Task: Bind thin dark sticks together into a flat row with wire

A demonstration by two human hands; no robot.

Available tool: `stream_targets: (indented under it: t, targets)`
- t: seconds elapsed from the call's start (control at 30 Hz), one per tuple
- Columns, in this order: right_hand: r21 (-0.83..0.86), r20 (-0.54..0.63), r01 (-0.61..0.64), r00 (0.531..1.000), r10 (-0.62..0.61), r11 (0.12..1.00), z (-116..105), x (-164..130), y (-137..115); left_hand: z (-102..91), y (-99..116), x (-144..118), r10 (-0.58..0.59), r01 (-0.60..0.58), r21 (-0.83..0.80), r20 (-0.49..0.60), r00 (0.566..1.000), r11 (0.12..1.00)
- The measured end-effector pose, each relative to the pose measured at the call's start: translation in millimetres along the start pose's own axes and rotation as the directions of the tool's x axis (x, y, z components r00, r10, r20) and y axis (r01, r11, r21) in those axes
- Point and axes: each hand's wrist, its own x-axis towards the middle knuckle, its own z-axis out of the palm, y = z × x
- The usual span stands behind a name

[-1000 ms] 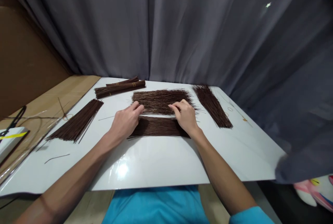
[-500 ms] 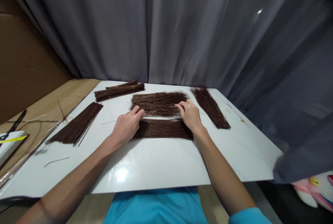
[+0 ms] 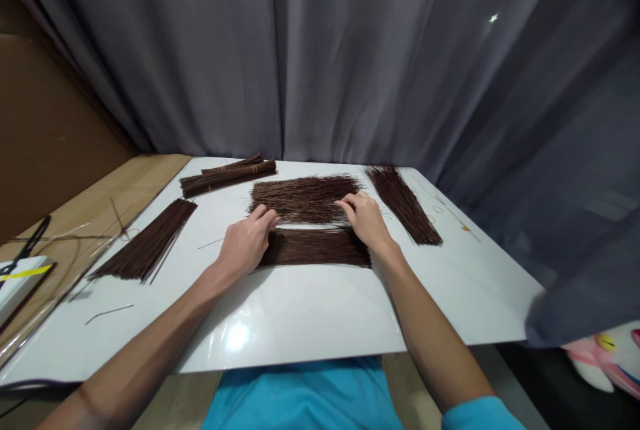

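Note:
My left hand (image 3: 249,238) is closed in a pinch at the front left corner of a loose pile of thin dark-brown sticks (image 3: 305,200). At that pile's right end, my right hand (image 3: 364,217) pinches with thumb and forefinger. Whatever lies between the fingertips of either hand is too fine to make out. Closer to me, a neater layer of thin brown sticks (image 3: 315,247) lies crosswise beneath and between both hands, its two ends partly covered by them.
Tied stick bundles (image 3: 227,178) lie at the back left. Fanned sticks (image 3: 147,240) spread at left, another loose bunch (image 3: 404,205) at right. A stray stick (image 3: 109,313) and rubber bands (image 3: 438,210) are on the white table (image 3: 310,323). Cardboard (image 3: 150,173) borders the left; grey curtain (image 3: 330,83) hangs behind.
Both hands keep their pinched pose almost unmoved over the sticks. The whole view has shifted slightly; the piles stay in place.

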Motion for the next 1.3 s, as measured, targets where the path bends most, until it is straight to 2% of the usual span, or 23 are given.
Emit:
stream_targets:
  t: [0.1, 0.17, 0.2, 0.33, 0.47, 0.6, 0.73, 0.97, 1.07, 1.13, 1.2, 1.23, 1.3]
  targets:
    - [0.025, -0.183, 0.004, 0.983, 0.001, 1.0, -7, -1, -13, 0.4, 2, -1, 0.011, -0.011, 0.007, 0.016, 1.0, 1.0]
    - [-0.013, -0.295, 0.08, 0.952, -0.08, 0.997, -11, -3, -30, 1.5, 2, -1, 0.036, -0.036, 0.012, 0.029, 0.999, 0.999]
    - [-0.046, -0.302, 0.145, 0.941, -0.152, 0.988, -12, -4, -40, 2.2, 3, -2, 0.048, -0.049, 0.017, 0.036, 0.998, 0.999]
    - [-0.077, -0.124, 0.393, 0.908, -0.4, 0.916, -4, -9, -77, 4.9, 5, -1, 0.049, -0.051, 0.026, 0.051, 0.997, 0.998]
    - [-0.037, 0.042, 0.524, 0.852, -0.522, 0.851, 18, -15, -93, 4.7, 7, -1, 0.033, -0.03, -0.066, 0.041, 0.999, 0.997]
    - [-0.083, 0.057, 0.547, 0.837, -0.544, 0.833, 33, -20, -94, 2.5, 9, -3, 0.064, -0.055, -0.157, 0.047, 0.997, 0.986]
    - [-0.119, 0.041, 0.557, 0.83, -0.556, 0.822, 36, -23, -97, 2.6, 9, -5, 0.121, -0.108, -0.22, 0.044, 0.992, 0.969]
    - [-0.171, 0.095, 0.596, 0.803, -0.589, 0.785, 42, -21, -94, 4.4, 12, -5, 0.139, -0.129, -0.126, 0.073, 0.988, 0.984]
    - [-0.195, 0.113, 0.569, 0.822, -0.558, 0.799, 42, -15, -81, -1.4, 5, 0, 0.136, -0.133, -0.082, 0.037, 0.99, 0.988]
    - [-0.236, 0.142, 0.53, 0.848, -0.511, 0.815, 38, -8, -68, -8.6, -7, 5, 0.084, -0.086, -0.075, -0.029, 0.996, 0.993]
    - [-0.304, 0.183, 0.488, 0.873, -0.453, 0.818, 34, 4, -53, -18.0, -26, 10, -0.045, 0.036, -0.086, -0.098, 0.994, 0.996]
    - [-0.335, 0.206, 0.471, 0.882, -0.424, 0.816, 32, 11, -47, -23.2, -37, 12, -0.137, 0.128, -0.08, -0.119, 0.983, 0.989]
    - [-0.391, 0.256, 0.446, 0.893, -0.37, 0.805, 30, 27, -36, -33.4, -60, 15, -0.317, 0.318, -0.019, -0.159, 0.935, 0.948]
